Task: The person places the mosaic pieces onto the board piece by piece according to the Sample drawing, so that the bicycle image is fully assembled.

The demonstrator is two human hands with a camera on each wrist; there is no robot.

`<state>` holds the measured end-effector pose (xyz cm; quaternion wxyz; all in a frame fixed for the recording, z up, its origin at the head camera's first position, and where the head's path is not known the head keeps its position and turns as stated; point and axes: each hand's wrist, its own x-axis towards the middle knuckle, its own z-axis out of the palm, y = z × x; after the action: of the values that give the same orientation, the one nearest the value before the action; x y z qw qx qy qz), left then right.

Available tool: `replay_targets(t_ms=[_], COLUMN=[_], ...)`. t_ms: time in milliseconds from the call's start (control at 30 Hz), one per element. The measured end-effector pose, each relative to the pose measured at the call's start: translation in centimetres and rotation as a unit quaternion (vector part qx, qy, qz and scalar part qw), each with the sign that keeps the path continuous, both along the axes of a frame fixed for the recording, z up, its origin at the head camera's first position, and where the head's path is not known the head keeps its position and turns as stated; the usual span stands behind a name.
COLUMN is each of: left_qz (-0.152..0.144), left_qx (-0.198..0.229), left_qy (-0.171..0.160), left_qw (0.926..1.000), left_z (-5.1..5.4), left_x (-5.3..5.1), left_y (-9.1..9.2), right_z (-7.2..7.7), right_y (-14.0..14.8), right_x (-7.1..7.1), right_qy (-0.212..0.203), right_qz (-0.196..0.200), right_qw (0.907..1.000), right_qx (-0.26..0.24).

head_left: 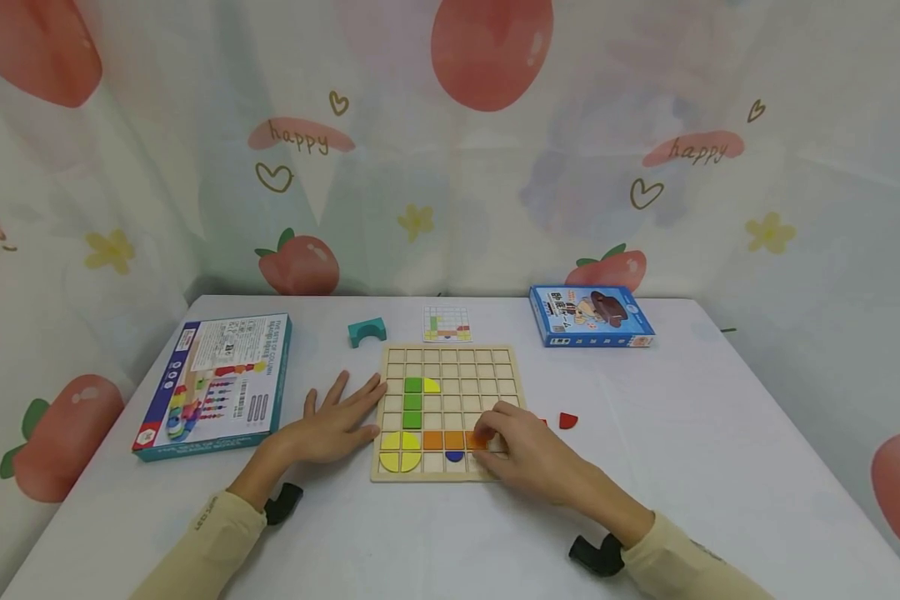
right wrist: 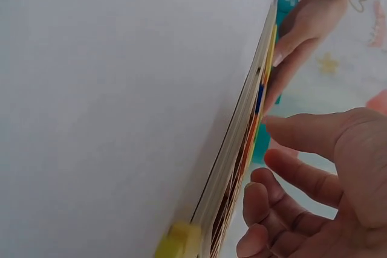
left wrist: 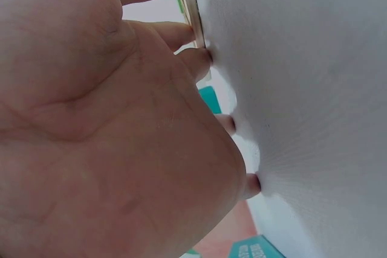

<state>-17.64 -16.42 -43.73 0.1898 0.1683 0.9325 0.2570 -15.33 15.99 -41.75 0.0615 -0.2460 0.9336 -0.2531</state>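
Left hand [head_left: 333, 429] against, right hand [head_left: 528, 454] over board [head_left: 450, 402]

Tiles [head_left: 412, 402] on board [head_left: 451, 371], card [head_left: 447, 325] behind

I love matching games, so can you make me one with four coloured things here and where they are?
Things:
1. Red pieces
2. Teal arch block
3. Green squares
4. Blue piece

Places, seen from the head view:
A. On the board, just below the orange squares
B. Off the board, to its right
C. In a line of three on the board
D. Off the board, left of the picture card

Right pairs: 1-B, 2-D, 3-C, 4-A
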Motion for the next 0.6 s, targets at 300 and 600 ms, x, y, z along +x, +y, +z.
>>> replay_targets(t_ms=[300,600], left_qz=[0.001,0.003], left_qx=[0.002,0.004], left_qy=[0.0,0.002], left_qw=[1.0,1.0], left_z=[0.0,0.3], left_x=[0.0,0.1], left_y=[0.1,0.0], right_z=[0.3,0.9], right_y=[2.5,4.8], right_x=[-0.2,0.1], right_qy=[-0.006,0.018], right_qz=[-0.023,-0.028], right_qw=[0.9997,0.9995], right_qx=[-0.008,-0.003])
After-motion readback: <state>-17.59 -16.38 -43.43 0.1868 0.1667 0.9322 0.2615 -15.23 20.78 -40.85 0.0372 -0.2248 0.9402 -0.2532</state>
